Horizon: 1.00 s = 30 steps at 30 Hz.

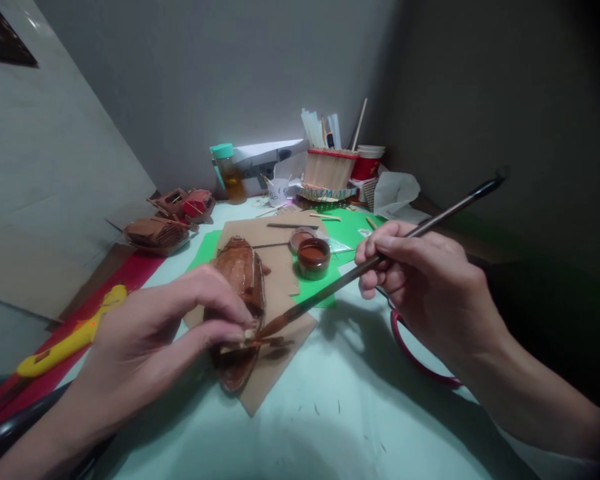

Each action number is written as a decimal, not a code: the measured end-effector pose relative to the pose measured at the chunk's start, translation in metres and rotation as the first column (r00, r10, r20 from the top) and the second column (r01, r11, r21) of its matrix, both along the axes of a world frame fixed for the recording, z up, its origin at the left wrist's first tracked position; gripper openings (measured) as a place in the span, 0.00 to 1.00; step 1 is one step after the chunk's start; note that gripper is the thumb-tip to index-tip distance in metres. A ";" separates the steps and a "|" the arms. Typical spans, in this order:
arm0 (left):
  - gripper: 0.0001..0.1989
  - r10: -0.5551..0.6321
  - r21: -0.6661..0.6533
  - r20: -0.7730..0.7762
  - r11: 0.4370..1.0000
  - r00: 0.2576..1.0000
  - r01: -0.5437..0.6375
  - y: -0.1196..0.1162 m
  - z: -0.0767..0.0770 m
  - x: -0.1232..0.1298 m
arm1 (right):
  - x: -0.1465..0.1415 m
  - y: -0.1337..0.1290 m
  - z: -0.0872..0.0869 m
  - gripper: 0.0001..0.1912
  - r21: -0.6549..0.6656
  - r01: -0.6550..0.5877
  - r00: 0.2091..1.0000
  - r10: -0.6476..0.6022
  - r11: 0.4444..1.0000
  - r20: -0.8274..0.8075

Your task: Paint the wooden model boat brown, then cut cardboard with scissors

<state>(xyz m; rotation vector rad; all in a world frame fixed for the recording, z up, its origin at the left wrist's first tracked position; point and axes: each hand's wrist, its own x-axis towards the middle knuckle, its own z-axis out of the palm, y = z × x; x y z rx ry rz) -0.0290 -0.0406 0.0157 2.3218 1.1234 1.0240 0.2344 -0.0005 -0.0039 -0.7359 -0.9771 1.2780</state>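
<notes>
Pinched between the thumb and index finger of my left hand (180, 327) is a small wooden piece (265, 341), partly brown, above the brown model boat (240, 273). My right hand (415, 273) grips a long dark paintbrush (337, 285). Its brown bristles touch or nearly touch the small piece. The boat lies on brown cardboard (275, 380). An open jar of brown paint (313, 258) stands beyond the brush, with its lid (303, 237) beside it.
Left lie a yellow-handled tool (75, 340) and more brown models (155, 233). At the back stand a teal-capped bottle (230, 173), a wooden-stick holder (330, 170) and red cups (367, 162). Something red-rimmed (420, 363) lies below my right hand.
</notes>
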 end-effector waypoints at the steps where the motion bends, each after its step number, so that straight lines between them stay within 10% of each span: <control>1: 0.09 0.008 0.014 0.002 1.000 1.000 -0.009 0.000 0.001 -0.001 | 0.000 0.000 0.000 0.10 0.009 -0.001 1.000 0.001 1.000 -0.002; 14: 0.06 0.413 0.067 0.136 0.903 0.900 -0.424 0.005 0.001 -0.007 | -0.006 -0.004 0.001 0.11 0.036 0.019 1.000 -0.019 0.999 0.011; 30: 0.07 0.432 0.192 0.092 0.876 0.897 -0.442 0.006 -0.002 -0.011 | -0.010 -0.009 0.001 0.10 0.086 0.044 0.998 -0.047 0.995 0.034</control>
